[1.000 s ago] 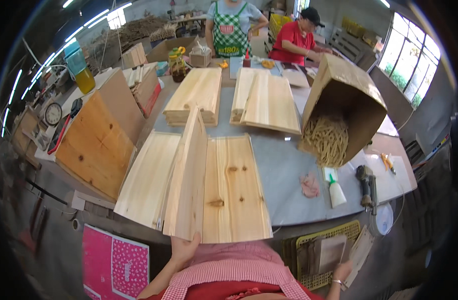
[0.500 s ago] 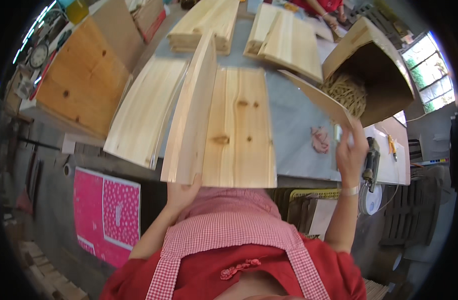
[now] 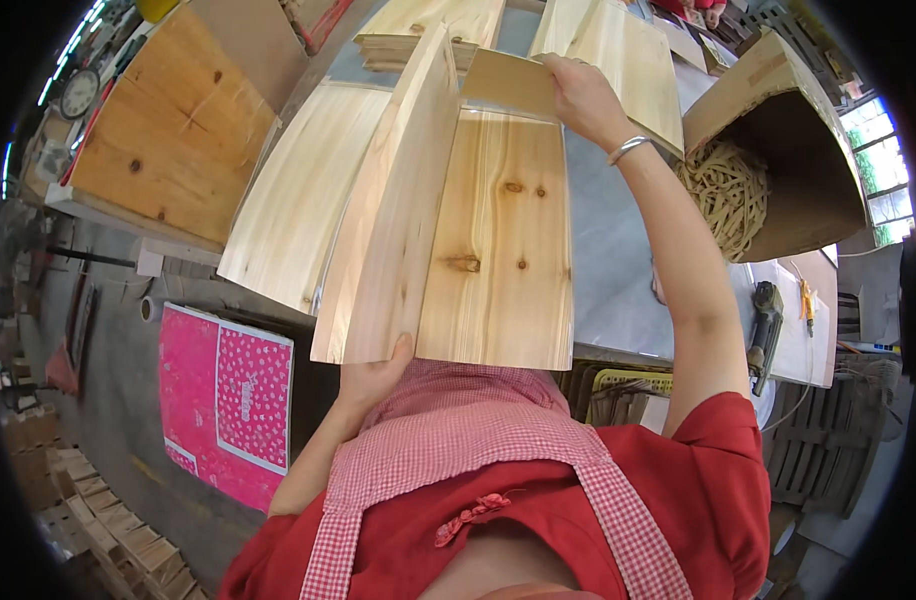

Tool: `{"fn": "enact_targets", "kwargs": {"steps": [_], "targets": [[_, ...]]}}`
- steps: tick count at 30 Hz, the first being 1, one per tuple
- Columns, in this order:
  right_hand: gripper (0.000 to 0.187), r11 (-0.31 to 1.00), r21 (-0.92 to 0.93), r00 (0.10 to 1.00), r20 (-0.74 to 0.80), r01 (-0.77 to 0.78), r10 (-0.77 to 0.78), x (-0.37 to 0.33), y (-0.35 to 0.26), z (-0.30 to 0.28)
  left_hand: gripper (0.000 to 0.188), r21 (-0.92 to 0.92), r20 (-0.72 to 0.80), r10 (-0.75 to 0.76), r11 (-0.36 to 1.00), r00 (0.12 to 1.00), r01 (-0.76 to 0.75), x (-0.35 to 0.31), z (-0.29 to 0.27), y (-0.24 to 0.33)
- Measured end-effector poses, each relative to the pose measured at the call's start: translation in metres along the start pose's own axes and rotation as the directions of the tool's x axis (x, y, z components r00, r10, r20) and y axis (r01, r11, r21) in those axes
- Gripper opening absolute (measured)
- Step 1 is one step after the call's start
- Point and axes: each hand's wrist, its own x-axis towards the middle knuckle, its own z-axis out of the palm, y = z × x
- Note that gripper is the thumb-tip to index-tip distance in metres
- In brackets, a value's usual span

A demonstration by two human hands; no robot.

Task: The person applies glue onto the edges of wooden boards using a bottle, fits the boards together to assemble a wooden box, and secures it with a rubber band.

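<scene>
A wooden board (image 3: 393, 220), seemingly more than one thick, stands on edge before me. My left hand (image 3: 373, 378) grips its near end, thumb on the right face. To its right, a knotty board (image 3: 498, 240) lies flat on the grey-topped table (image 3: 618, 240). My right hand (image 3: 585, 100) is reached far forward, pinching the right end of a thin brown sheet (image 3: 508, 82). That sheet is at the far end of the flat board, close to the upright one. I cannot tell whether it touches either. Left of the upright board lies another pale board (image 3: 298, 190).
Stacked boards (image 3: 428, 30) and more boards (image 3: 628, 70) lie at the back. On the right are an open cardboard box (image 3: 778, 90) with tan strips (image 3: 723, 195), a dark hand tool (image 3: 765, 330) and a yellow-handled tool (image 3: 807, 305). A brown wooden panel (image 3: 178, 130) stands left.
My right hand has carried the thin sheet from beside the box, forward and left, to the flat board's far end. My left hand still grips the upright board. The view has shifted slightly.
</scene>
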Motion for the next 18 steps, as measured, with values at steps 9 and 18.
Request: {"fn": "enact_targets", "kwargs": {"steps": [9,18], "targets": [[0.015,0.999,0.048,1.000,0.029,0.009,-0.011,0.006,0.014,0.009,0.040,0.115,-0.017,0.012,0.993,1.000,-0.010,-0.002,0.000,0.007],[0.016,0.999,0.009,0.983,0.180,-0.033,0.031,0.039,0.017,0.010,0.038,0.002,0.000,-0.009,1.000,1.000,0.009,-0.001,0.000,0.008]]}}
